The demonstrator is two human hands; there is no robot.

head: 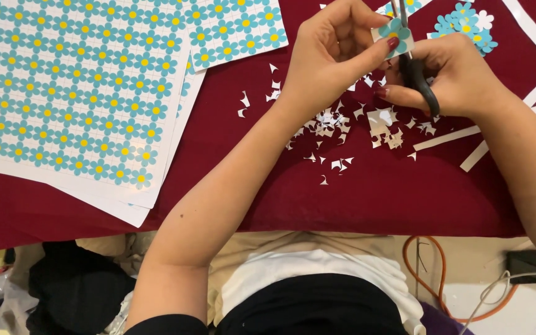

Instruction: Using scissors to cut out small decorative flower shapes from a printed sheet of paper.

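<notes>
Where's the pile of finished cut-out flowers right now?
Head view, top right: the pile of cut-out flowers lies on the red cloth, just beyond the right hand holding the scissors.

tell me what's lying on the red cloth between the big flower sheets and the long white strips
In the head view, small white paper scraps lie scattered on the red cloth between the flower sheets and the white strips, under both hands.

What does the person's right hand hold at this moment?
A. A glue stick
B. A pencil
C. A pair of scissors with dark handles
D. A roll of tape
C. The right hand grips the scissors by their dark handles, with the blades at the small paper flower that the left hand pinches.
</notes>
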